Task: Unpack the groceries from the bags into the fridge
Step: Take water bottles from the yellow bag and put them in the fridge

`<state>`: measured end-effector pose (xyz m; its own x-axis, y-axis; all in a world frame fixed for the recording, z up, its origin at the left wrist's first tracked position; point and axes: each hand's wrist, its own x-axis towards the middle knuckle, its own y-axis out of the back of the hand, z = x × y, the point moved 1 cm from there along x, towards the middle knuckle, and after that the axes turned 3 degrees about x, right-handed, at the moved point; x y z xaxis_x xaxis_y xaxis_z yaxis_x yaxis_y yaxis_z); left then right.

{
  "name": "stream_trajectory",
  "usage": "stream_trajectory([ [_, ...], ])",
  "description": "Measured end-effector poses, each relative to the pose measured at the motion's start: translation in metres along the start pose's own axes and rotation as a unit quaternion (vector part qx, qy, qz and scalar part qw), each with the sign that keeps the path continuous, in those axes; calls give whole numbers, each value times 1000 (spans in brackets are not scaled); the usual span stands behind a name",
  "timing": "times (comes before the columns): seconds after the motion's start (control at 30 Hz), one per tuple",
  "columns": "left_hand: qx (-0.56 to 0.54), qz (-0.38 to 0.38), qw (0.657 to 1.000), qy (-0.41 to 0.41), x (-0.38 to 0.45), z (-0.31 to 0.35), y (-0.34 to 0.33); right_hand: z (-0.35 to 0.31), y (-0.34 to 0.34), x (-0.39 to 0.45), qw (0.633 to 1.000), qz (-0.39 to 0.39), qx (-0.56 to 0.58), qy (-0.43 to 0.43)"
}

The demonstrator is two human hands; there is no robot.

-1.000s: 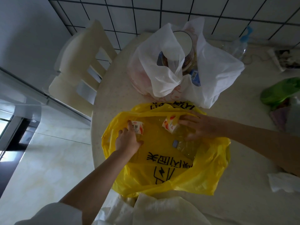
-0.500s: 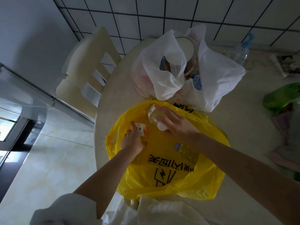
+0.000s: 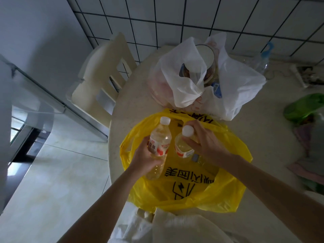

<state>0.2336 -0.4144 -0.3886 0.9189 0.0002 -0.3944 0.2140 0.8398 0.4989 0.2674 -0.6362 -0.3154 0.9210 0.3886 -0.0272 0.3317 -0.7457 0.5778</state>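
Observation:
A yellow plastic bag (image 3: 219, 195) with black print lies open on the round table. My left hand (image 3: 143, 158) grips a clear drink bottle (image 3: 160, 137) with a white cap and red-and-white label, lifted above the bag. My right hand (image 3: 203, 141) holds a second bottle (image 3: 183, 146) of the same kind by its neck and shoulder, just to the right of the first. Another bottle (image 3: 199, 159) lies inside the yellow bag, partly hidden under my right wrist. Behind it a white plastic bag (image 3: 238, 85) holds a round tub (image 3: 206, 57) and other packages.
A cream chair (image 3: 103, 74) stands at the table's (image 3: 136, 95) far left. A glass-fronted door edge (image 3: 35, 95) is on the left over pale floor tiles. A green bag (image 3: 305, 106) lies at the right edge, an empty clear bottle (image 3: 261, 60) by the tiled wall.
Both hands have risen out of the yellow bag, each lifting a bottle upright; earlier they reached inside among the bottles.

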Motion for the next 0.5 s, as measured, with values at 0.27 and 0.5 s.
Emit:
stream_trajectory([
  [0.27,-27,48,997,-58,-14,-17,-2,10,-34,-32,996,-14,44,-83],
  [0.5,-59,83,994,-43,-22,-26,5,7,-51,-45,989,84,48,-116],
])
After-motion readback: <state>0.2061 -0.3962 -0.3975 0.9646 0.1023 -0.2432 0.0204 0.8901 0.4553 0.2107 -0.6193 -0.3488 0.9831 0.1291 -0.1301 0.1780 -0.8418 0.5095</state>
